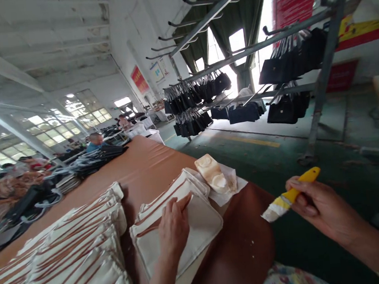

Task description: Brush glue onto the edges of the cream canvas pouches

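Hands, two, well apart. Left hand (174,226): laid over the uppermost cream bag piece (201,228), fingers bent at its brown strip (147,227); whether they pinch the strip cannot be told. Right hand (319,205): closed around the handle of one yellow brush (291,194), held clear of the counter (146,153), bristles coated white and pointing left. Cream bag piece: lying flat on a small pile, near the counter's right edge, brown strip along its far-left side. Container (210,172), one, off-white, stained, just beyond the pile, resting on white paper (241,184) at the edge. Cream bag pieces, many, in an overlapping row (76,255) to the left, brown strips showing. Counter cover: brown, smooth, hanging over the near side. Beyond, to the right: metal rack (326,53) hung with dark bags (188,98). Below: patterned cloth (290,280), floral.
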A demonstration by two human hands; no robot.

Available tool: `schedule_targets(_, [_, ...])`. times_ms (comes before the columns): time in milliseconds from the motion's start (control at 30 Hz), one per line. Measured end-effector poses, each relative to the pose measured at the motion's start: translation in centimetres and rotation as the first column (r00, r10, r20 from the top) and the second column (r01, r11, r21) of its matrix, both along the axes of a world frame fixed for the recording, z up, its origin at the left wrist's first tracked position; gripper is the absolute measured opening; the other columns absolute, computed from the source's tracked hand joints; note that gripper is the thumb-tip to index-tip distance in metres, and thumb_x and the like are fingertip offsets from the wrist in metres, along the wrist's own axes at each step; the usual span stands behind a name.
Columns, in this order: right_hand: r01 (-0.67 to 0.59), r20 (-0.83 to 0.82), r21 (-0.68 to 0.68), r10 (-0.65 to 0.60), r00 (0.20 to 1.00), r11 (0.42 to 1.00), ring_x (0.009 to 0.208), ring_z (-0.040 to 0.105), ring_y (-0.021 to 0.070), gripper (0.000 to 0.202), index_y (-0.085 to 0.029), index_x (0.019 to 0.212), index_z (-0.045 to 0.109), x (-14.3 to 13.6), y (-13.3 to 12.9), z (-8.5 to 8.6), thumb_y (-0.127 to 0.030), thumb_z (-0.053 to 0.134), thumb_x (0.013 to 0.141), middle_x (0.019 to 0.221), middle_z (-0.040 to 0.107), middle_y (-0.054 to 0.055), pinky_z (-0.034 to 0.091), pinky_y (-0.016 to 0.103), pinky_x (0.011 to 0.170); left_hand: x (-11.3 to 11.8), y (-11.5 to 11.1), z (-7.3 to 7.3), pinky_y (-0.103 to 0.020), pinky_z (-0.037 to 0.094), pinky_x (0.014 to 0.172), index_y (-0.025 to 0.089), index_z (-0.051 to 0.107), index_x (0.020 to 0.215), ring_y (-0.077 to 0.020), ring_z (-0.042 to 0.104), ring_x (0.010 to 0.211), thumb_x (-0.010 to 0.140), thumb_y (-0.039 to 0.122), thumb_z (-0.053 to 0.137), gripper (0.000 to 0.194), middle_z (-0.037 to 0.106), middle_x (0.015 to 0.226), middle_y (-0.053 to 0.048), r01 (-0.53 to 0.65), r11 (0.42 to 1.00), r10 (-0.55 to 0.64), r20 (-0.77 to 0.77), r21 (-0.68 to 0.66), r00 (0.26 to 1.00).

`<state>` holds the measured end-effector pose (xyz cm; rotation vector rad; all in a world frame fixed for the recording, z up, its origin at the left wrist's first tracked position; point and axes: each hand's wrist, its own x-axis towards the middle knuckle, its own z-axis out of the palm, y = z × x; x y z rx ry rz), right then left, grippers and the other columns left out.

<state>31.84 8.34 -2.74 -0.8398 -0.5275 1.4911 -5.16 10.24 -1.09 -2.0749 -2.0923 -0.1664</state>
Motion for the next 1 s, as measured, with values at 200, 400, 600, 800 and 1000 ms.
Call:
schedule_targets(200, [0.050, 0.009, 0.031, -0.050, 0.999, 0.998, 0.039, 0.031, 0.0028, 0.017, -0.014, 0.074, 0.063, 0.3, 0.8, 0.1, -0.028, 0.071, 0.081, 0.048, 0.042, -0.005, 0.023, 0.015, 0.038, 0.6, 8.7, -1.0, -0.036, 0.048, 0.077, 0.020, 0.062, 0.090, -0.0277, 0.064, 0.097, 0.083, 0.024, 0.051, 0.013, 0.066, 0.103, -0.013, 0.028, 0.967, -0.037, -0.029, -0.254, 0.999])
schedule_targets(400, [0.101, 0.060, 0.018, -0.102, 0.993, 0.995, 0.041, 0.033, 0.0022, 0.021, -0.014, 0.077, 0.062, -0.3, 3.3, -1.7, -0.032, 0.074, 0.081, 0.052, 0.046, -0.004, 0.022, 0.015, 0.039, 1.4, 10.5, -1.8, -0.042, 0.045, 0.081, 0.016, 0.064, 0.101, -0.0332, 0.064, 0.098, 0.079, 0.018, 0.051, 0.025, 0.067, 0.104, -0.019, -0.038, 0.952, 0.036, -0.012, -0.305, 0.999])
schedule_targets(600, [0.055, 0.144, 0.068, -0.065, 0.987, 0.996, 0.043, 0.033, 0.0032, 0.029, -0.013, 0.080, 0.061, -4.0, 7.1, -2.6, -0.038, 0.075, 0.080, 0.055, 0.046, -0.004, 0.018, 0.016, 0.039, 1.3, 8.3, 0.0, -0.030, 0.042, 0.069, 0.023, 0.073, 0.081, -0.0248, 0.066, 0.084, 0.071, 0.020, 0.061, 0.016, 0.073, 0.085, -0.007, 0.018, 0.928, 0.077, 0.239, -0.372, 0.968])
schedule_targets(800, [-0.046, 0.324, 0.273, -0.047, 0.945, 0.961, 0.047, 0.037, 0.0074, 0.027, -0.016, 0.083, 0.060, -8.6, 8.5, -1.6, -0.042, 0.066, 0.086, 0.055, 0.046, -0.004, 0.025, 0.020, 0.042, 1.4, 4.6, 0.6, -0.026, 0.044, 0.069, 0.020, 0.074, 0.096, -0.0194, 0.065, 0.080, 0.079, 0.025, 0.055, 0.026, 0.074, 0.086, -0.003, 0.197, 0.917, 0.043, 0.579, -0.346, 0.814])
schedule_targets(1000, [-0.186, 0.524, 0.421, -0.070, 0.849, 0.888, 0.053, 0.043, 0.0108, 0.025, -0.017, 0.080, 0.058, -11.2, 8.3, 0.0, -0.039, 0.058, 0.092, 0.058, 0.048, -0.004, 0.037, 0.023, 0.052, 1.6, 2.1, 0.8, -0.028, 0.045, 0.075, 0.020, 0.074, 0.104, -0.0211, 0.062, 0.088, 0.089, 0.046, 0.050, 0.038, 0.071, 0.096, -0.006, 0.257, 0.926, 0.064, 0.782, -0.278, 0.619])
